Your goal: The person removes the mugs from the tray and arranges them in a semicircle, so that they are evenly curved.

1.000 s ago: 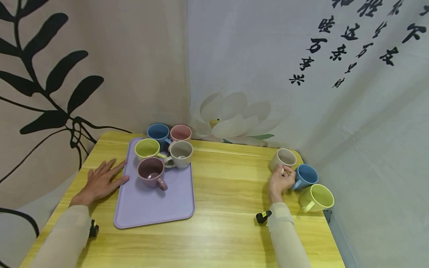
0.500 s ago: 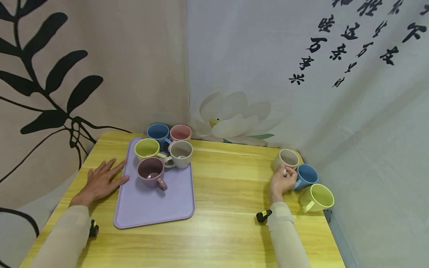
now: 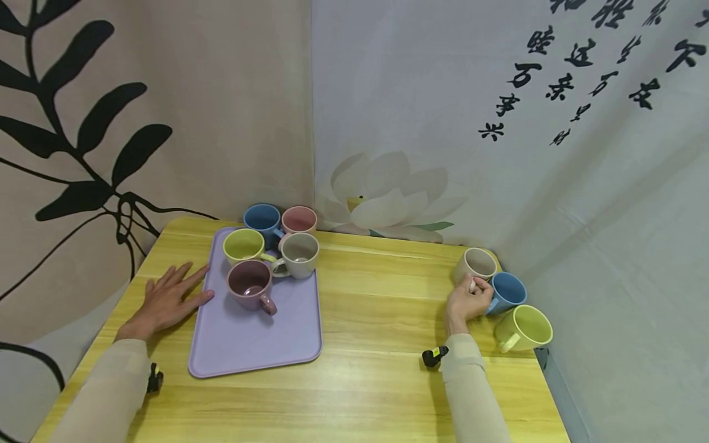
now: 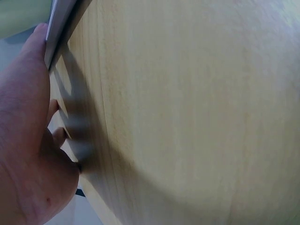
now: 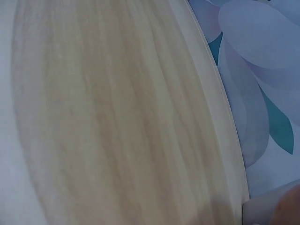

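Note:
At the table's far right corner my right hand (image 3: 467, 303) pinches the handle of an off-white mug (image 3: 479, 263). Beside it stand a blue mug (image 3: 507, 290) and a light yellow mug (image 3: 525, 327), both upright. My left hand (image 3: 166, 301) lies spread with its fingertips at the left edge of a lilac tray (image 3: 255, 344); in the left wrist view the thumb touches the tray's side. On the tray are a mauve mug (image 3: 248, 287), a yellow-green mug (image 3: 242, 245) and a light grey mug (image 3: 300, 253).
A blue mug (image 3: 260, 219) and a pink mug (image 3: 300, 219) stand behind these, at the tray's back edge. A printed cloth (image 3: 388, 123) hangs close behind the wooden table (image 3: 382, 369). The right-hand mugs are near the table's right edge.
The off-white mug, held by my right hand, has shifted slightly to the right and toward me, closer to the blue mug. My left hand and the tray stay put.

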The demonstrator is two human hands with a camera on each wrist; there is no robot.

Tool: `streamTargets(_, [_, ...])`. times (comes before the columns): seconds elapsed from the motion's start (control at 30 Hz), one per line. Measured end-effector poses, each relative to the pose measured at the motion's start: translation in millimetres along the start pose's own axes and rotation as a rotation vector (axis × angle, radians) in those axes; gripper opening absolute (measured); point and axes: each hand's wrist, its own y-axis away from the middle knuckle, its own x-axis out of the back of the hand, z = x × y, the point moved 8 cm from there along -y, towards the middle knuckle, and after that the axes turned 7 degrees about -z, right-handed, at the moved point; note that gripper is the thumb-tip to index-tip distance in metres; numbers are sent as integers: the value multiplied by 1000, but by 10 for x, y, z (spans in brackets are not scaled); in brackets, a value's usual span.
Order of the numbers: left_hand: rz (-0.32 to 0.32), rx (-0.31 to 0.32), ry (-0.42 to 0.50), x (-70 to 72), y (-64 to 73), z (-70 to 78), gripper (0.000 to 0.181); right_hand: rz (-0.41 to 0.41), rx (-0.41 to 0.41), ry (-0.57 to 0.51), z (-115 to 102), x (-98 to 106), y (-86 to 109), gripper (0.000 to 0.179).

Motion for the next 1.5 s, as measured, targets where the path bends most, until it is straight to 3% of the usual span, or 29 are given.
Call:
streamTargets(0.33, [-3,3,5,-12,6,-4,87,-25,-4,42,1,4,13,12])
streamTargets(0.6, [-5,5,-6,-8,-3,-27,88,-93,9,25,-29,34,87,10])
streamTargets(1.03, [0,1,-14,-4,-1,-12,88,-302,-2,132,-163,132,328,56])
streamTargets(1.17, [3,-1,-15,-8,-3,-6,88,-363,43,135,-217,178,417,63])
streamTargets(1.5, [-3,5,-11,-3,-4,9,88,-421,291,152,-574,180,750,67])
